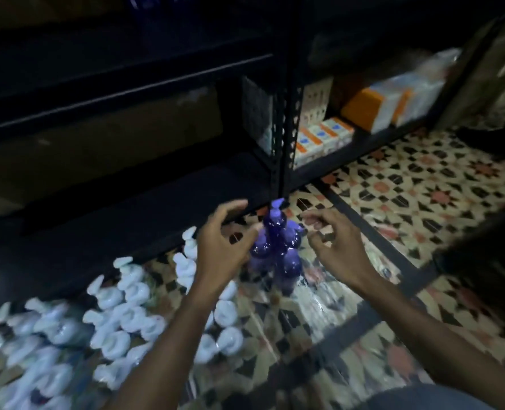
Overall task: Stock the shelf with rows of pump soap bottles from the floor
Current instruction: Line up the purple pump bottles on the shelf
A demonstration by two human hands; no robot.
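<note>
A small cluster of purple pump soap bottles point(276, 244) stands on the patterned floor just in front of the black shelf post point(282, 149). My left hand point(224, 244) hovers to their left, fingers spread and loosely curved, holding nothing. My right hand point(334, 244) hovers to their right, fingers loosely curled, also holding nothing. Neither hand clearly touches the bottles. Many bottles with white pumps point(112, 318) stand packed on the floor at the lower left. The dark lower shelf point(127, 184) lies behind them. The picture is blurred.
Orange-and-white boxes point(322, 137) fill the right-hand shelf bay, with larger packs point(393, 105) behind them. The tiled floor point(423, 187) stretches to the right. A dark shape point(488, 261) sits at the right edge.
</note>
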